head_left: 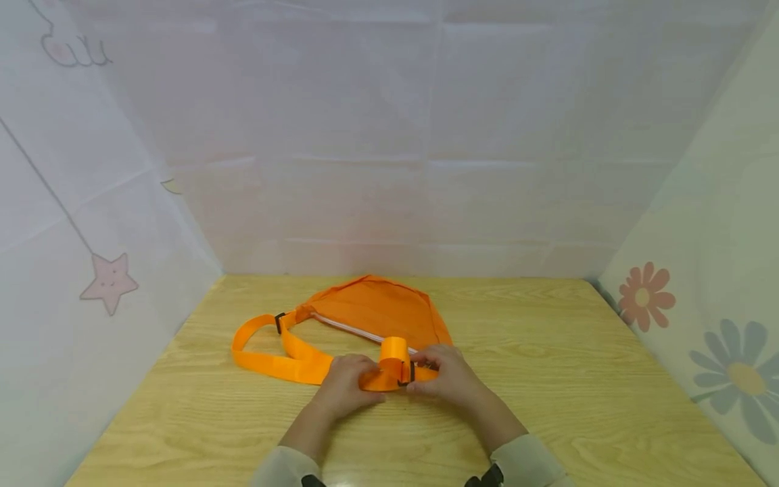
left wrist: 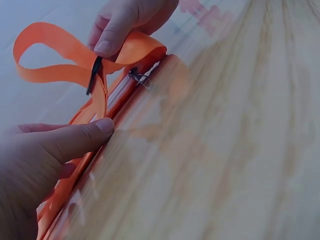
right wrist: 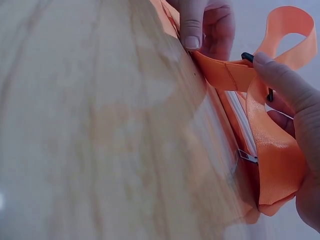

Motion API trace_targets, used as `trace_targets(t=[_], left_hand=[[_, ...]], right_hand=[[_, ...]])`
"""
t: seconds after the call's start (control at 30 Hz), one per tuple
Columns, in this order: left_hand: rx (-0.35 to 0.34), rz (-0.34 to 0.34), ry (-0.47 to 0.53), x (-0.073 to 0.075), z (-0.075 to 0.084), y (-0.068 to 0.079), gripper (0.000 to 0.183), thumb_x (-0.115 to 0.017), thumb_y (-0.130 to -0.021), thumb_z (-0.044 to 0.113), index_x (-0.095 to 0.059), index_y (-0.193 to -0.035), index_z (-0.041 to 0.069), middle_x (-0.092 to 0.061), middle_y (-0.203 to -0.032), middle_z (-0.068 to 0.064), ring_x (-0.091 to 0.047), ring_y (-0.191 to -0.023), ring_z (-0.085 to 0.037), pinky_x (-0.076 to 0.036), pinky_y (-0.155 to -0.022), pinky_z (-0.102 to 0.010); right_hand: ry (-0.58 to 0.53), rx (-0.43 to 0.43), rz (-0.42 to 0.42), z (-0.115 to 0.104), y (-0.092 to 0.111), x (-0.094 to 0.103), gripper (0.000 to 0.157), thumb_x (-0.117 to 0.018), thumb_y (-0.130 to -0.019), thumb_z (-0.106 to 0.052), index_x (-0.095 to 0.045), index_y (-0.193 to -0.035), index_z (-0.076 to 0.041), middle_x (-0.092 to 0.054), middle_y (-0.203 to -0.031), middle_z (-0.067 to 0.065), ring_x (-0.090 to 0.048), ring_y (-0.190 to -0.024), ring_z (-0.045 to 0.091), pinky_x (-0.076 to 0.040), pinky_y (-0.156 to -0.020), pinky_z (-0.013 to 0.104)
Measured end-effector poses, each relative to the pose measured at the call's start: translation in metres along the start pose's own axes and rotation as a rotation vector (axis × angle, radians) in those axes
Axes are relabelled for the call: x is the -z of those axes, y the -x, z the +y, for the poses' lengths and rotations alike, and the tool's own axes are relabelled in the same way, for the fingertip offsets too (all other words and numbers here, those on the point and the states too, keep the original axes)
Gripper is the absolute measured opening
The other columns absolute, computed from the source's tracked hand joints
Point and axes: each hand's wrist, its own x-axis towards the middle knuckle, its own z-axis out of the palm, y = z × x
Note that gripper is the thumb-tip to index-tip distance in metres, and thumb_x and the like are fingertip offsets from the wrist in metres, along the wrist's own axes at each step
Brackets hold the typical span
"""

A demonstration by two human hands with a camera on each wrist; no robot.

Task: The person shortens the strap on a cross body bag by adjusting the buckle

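An orange bag point(head_left: 383, 304) with a white zipper lies flat on the table, its webbing strap point(head_left: 274, 365) looping out to the left and across the front. My left hand point(head_left: 345, 385) pinches the strap between thumb and fingers. Just to its right, my right hand point(head_left: 447, 375) pinches the strap beside a black slider buckle point(right wrist: 247, 57). Between the hands a loop of strap point(head_left: 394, 348) stands up from the buckle. The zipper pull point(right wrist: 247, 156) shows behind the strap in the right wrist view. A second black buckle point(head_left: 280, 323) sits on the left part of the strap.
The wood-grain table point(head_left: 578, 379) extends to both sides of the bag. A pale cloth backdrop point(head_left: 395, 135) rises behind it, and printed cloth walls with a star point(head_left: 110, 281) and flowers point(head_left: 647, 296) flank it.
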Motion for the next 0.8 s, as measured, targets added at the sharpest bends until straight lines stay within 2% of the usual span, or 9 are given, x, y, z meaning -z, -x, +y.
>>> trace_targets(t=[0.2,0.3,0.37,0.47,0.63,0.7,0.8], left_hand=[[-0.016,-0.016,-0.084,0.003,0.000,0.000,0.039,-0.078,-0.079,0.045,-0.075,-0.110,0.020,-0.068,-0.102,0.007,-0.057,-0.100,-0.016,-0.037,-0.091,-0.037],[-0.056,-0.022,-0.116,0.005,0.001,0.001,0.032,-0.075,-0.083,0.043,-0.077,-0.107,0.021,-0.069,-0.100,0.007,-0.058,-0.099,-0.015,-0.037,-0.092,-0.038],[-0.111,0.011,-0.146,0.006,0.001,0.002,0.027,-0.073,-0.086,0.040,-0.078,-0.104,0.021,-0.070,-0.099,0.008,-0.060,-0.097,-0.014,-0.038,-0.092,-0.038],[-0.232,0.131,-0.215,0.007,-0.001,0.003,0.019,-0.073,-0.087,0.033,-0.079,-0.100,0.021,-0.070,-0.092,0.008,-0.062,-0.090,-0.012,-0.042,-0.088,-0.035],[-0.454,0.426,-0.326,0.010,-0.008,0.003,0.014,-0.083,-0.076,0.019,-0.080,-0.090,0.017,-0.065,-0.077,0.004,-0.058,-0.074,-0.013,-0.047,-0.074,-0.031],[-0.499,0.494,-0.343,0.012,-0.011,0.005,0.016,-0.085,-0.071,0.016,-0.079,-0.086,0.015,-0.062,-0.074,0.003,-0.055,-0.070,-0.013,-0.048,-0.069,-0.031],[-0.522,0.536,-0.352,0.016,-0.016,0.009,0.017,-0.087,-0.066,0.012,-0.079,-0.082,0.014,-0.061,-0.071,0.002,-0.054,-0.066,-0.013,-0.047,-0.065,-0.030]], right_hand=[[-0.021,0.018,0.002,0.000,0.001,0.000,0.047,-0.085,-0.073,-0.041,-0.072,-0.109,-0.016,-0.065,-0.102,-0.005,-0.052,-0.099,0.014,-0.045,-0.085,0.031],[-0.032,0.025,-0.001,0.000,0.001,0.000,0.046,-0.085,-0.073,-0.039,-0.072,-0.109,-0.014,-0.065,-0.102,-0.005,-0.052,-0.099,0.014,-0.046,-0.085,0.029],[-0.044,0.019,0.002,0.000,0.001,0.000,0.046,-0.086,-0.073,-0.037,-0.072,-0.109,-0.013,-0.065,-0.103,-0.004,-0.053,-0.099,0.015,-0.048,-0.086,0.030],[-0.071,-0.001,0.014,0.000,0.001,0.001,0.043,-0.087,-0.072,-0.036,-0.072,-0.106,-0.013,-0.065,-0.104,-0.002,-0.053,-0.100,0.015,-0.049,-0.088,0.032],[-0.095,-0.002,0.028,0.003,0.001,0.002,0.032,-0.086,-0.073,-0.035,-0.071,-0.096,-0.018,-0.064,-0.099,-0.003,-0.051,-0.098,0.015,-0.047,-0.089,0.032],[-0.095,0.009,0.029,0.004,0.001,0.002,0.030,-0.086,-0.073,-0.035,-0.071,-0.093,-0.020,-0.064,-0.097,-0.004,-0.050,-0.096,0.014,-0.046,-0.087,0.030],[-0.100,0.017,0.029,0.005,0.001,0.002,0.029,-0.086,-0.072,-0.035,-0.071,-0.093,-0.021,-0.064,-0.097,-0.005,-0.050,-0.094,0.014,-0.044,-0.085,0.029]])
